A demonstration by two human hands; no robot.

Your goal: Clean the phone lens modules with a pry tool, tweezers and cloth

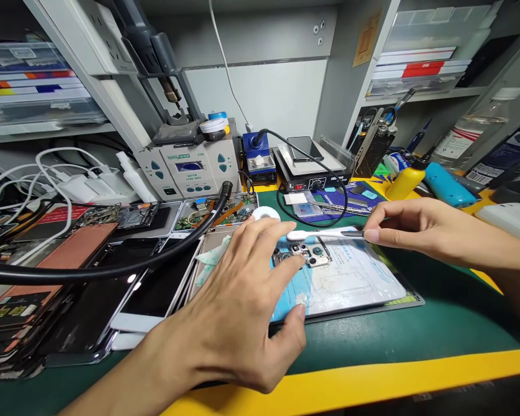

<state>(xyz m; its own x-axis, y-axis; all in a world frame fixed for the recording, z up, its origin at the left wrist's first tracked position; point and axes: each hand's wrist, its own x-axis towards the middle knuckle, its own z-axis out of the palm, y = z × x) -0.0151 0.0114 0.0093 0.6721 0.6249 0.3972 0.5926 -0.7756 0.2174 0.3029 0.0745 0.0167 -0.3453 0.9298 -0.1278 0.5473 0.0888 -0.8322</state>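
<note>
You seem to be at a brushing step: small camera parts (pixel 318 261) lie on a blue-and-white packet (pixel 344 283), set back from the yellow front edge of the worktop (pixel 351 346). Your right hand (pixel 411 228) pinches the dark handle of a white brush (pixel 329 234). Your left hand (pixel 242 300) is loosely spread, index fingertip at the parts; whether the bristles touch them, you cannot tell. The next stroke likely calls for steadying the parts and brushing lightly.
</note>
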